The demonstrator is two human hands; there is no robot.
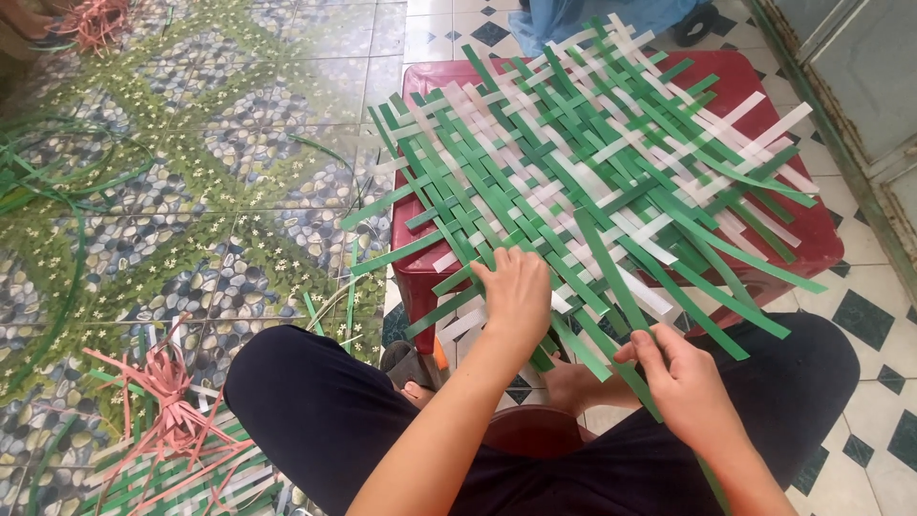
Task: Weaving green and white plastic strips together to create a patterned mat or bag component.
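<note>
Strips of green and white plastic, woven into a flat mat [583, 162], fill the middle of the head view. The mat lies on a red plastic stool [812, 239], and its loose ends stick out past the stool's edges on every side. The near edge of the mat hangs over toward the person's lap.

The left hand [516, 296] rests palm down on the near edge of the mat, fingers spread flat and pressing on the weave; it is open and grips nothing. The right hand [673, 373] is just below the mat's near edge, its fingers pinched on a loose green strip [611, 272] that runs up and left into the weave. More green strips fan out beside it toward the right.

The person sits low with knees apart in black trousers [315, 401], and a bare foot [573, 382] shows between the legs under the mat. The rim of a dark red seat [530, 430] shows below the foot.

The floor [239, 191] on the left has tiles with a pebble and grass pattern; on the right it is white with dark diamonds. A bunch of pink strips [167, 401] lies at the lower left on top of another piece of green and white weaving [181, 483]. Long green strips [57, 182] curl across the floor at the far left. A blue bag [592, 17] lies behind the stool at the top.
</note>
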